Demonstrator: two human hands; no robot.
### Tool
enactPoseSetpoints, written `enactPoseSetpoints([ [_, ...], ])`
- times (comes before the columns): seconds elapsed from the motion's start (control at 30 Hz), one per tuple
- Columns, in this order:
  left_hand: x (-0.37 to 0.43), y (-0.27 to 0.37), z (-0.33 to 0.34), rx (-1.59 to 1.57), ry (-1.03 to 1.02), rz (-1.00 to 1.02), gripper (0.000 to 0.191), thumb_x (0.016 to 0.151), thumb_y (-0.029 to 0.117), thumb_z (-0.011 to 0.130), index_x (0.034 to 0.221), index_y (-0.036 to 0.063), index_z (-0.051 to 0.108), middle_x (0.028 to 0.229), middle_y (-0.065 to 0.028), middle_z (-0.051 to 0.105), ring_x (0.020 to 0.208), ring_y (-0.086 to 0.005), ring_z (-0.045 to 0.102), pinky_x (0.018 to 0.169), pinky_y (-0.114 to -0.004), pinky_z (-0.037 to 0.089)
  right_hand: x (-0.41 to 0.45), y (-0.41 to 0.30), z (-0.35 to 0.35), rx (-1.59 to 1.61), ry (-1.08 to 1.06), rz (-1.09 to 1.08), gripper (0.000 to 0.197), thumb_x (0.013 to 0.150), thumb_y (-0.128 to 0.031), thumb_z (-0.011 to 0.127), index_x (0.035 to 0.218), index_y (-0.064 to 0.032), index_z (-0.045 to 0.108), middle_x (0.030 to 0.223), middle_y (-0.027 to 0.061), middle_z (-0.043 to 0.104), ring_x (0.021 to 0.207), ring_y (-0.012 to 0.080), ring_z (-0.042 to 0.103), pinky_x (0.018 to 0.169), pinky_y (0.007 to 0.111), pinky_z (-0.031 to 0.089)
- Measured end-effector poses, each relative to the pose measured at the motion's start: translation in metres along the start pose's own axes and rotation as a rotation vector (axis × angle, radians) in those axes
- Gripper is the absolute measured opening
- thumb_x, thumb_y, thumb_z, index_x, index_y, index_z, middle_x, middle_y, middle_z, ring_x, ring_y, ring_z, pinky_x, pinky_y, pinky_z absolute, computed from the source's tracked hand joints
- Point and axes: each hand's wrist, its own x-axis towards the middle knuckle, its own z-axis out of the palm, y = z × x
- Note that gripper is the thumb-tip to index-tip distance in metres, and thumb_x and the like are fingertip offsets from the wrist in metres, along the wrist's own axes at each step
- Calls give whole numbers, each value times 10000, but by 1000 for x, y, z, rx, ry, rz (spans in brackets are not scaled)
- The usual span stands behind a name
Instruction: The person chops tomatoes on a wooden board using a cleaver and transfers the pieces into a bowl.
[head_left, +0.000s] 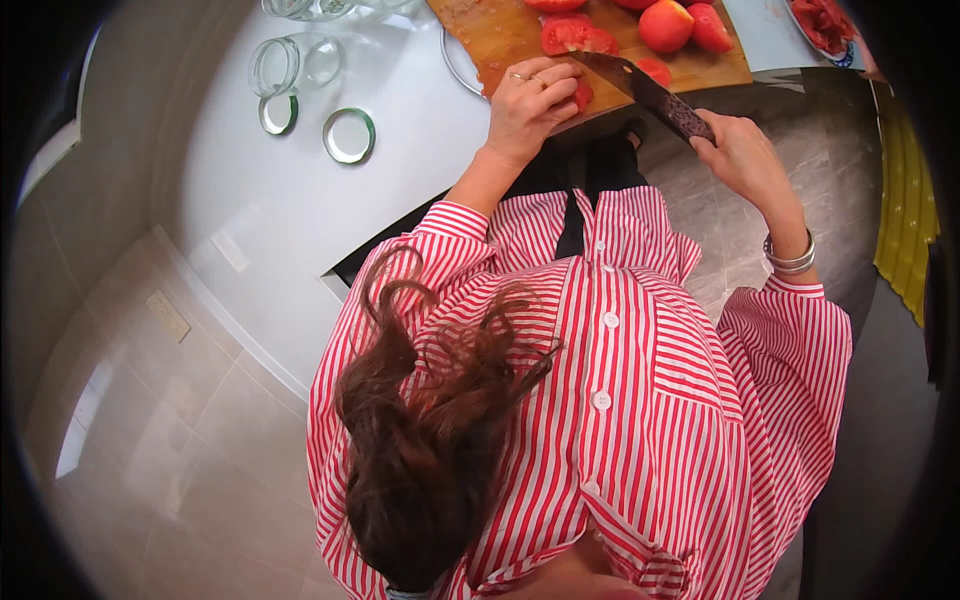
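Observation:
My left hand (534, 103), with rings on its fingers, rests at the front of a wooden cutting board (480, 34). Its bent fingers hold a piece of red tomato (583, 96), most of which they hide. In my right hand (742, 154) is the handle of a kitchen knife (637, 84) with a dark, mottled surface. The blade slants across the board towards my left fingers, its tip beside a cut tomato (577, 36). A smaller tomato piece (655, 72) lies just beyond the blade. Whole-looking, skinless tomatoes (666, 26) sit farther right.
An open glass jar (274, 66) stands on the white countertop (300, 195) at left, near two green-rimmed lids (349, 136). More glassware is cut off above. A plate of red scraps (821, 26) stands at the far right. Yellow ridged material (904, 202) hangs below it.

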Motion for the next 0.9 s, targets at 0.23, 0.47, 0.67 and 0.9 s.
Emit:
enactPoseSetpoints([
  [0.23,-15,5,-9,-105,81,-149,288,680,74,742,952,38,656,1201,-76,677,1107,-287,608,919,-364,478,0,-11,-8,-44,-47,-24,189,865,-143,608,1044,-85,630,774,210,619,780,412,607,674,478,468],
  [0.47,-14,4,-9,-119,119,-148,247,690,59,729,923,32,651,1181,-78,683,1075,-283,615,909,-363,478,-8,-18,-10,-63,-27,-31,182,879,-145,605,1053,-96,628,735,206,606,716,414,592,629,487,450],
  [0.67,-16,3,-8,-178,149,-145,248,690,67,733,919,22,650,1177,-79,681,1052,-289,615,897,-358,481,-4,-30,-15,-49,22,-44,207,883,-160,611,1083,-107,627,750,200,619,723,408,606,627,482,468],
  [0.9,-15,10,-24,-186,218,-145,227,691,51,731,898,15,645,1131,-88,693,1035,-296,622,884,-360,488,1,-36,-16,-137,157,-130,259,881,-161,616,1139,-133,627,822,168,660,757,374,639,652,468,498],
])
